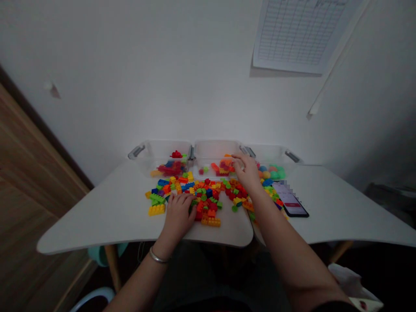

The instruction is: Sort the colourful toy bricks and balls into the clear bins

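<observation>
Left hand (178, 216) lies spread open on a heap of multicoloured plastic building bricks (208, 203), gripping none. Right hand (247, 172), half-curled over the middle of three clear plastic bins (214, 149), may or may not hold something. One black smartphone (290, 199) lies just beside the heap.

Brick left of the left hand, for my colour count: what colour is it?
The brick is yellow, clearest in the head view.

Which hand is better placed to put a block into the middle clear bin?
Right, probably: the right hand is at the edge of the middle bin, while the left hand rests on the pile of blocks, farther away.
</observation>
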Demonstrator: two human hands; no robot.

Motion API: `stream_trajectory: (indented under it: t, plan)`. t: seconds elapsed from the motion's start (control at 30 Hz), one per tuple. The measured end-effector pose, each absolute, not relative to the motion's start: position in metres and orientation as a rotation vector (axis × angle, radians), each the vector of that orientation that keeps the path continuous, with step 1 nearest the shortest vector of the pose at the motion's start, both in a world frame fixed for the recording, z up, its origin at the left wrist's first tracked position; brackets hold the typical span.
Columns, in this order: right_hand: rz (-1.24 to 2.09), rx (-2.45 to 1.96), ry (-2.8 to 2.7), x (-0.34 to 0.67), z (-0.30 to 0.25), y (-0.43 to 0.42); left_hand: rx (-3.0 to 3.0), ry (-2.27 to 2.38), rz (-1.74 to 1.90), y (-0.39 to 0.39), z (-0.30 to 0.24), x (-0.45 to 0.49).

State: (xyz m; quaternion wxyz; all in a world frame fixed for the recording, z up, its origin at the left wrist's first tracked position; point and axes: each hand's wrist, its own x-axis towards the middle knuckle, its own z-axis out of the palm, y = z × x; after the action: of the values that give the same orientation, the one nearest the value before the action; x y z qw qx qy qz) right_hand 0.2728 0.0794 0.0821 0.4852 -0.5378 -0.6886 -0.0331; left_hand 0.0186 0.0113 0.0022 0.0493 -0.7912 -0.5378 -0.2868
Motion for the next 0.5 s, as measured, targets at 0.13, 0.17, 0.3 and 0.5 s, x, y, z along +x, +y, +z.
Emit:
stream_trajectory:
  t: [0.13,0.17,0.3,0.5]
  plan:
    - [0.011,-1.345,-1.783,0.270,0.068,0.052,-2.409,-1.638,-0.869,0.012,0.001,0.018]
    - [0.025,-1.381,-1.842,0.269,0.064,0.047,-2.407,-1.635,-0.873,0.012,0.000,0.018]
    - [-0.013,-1.584,-2.039,0.271,0.047,0.027,-2.406,-1.624,-0.868,0.012,0.001,0.018]
    - [-0.215,-1.802,-2.059,0.274,0.029,0.008,-2.410,-1.620,-0.851,0.012,0.001,0.018]
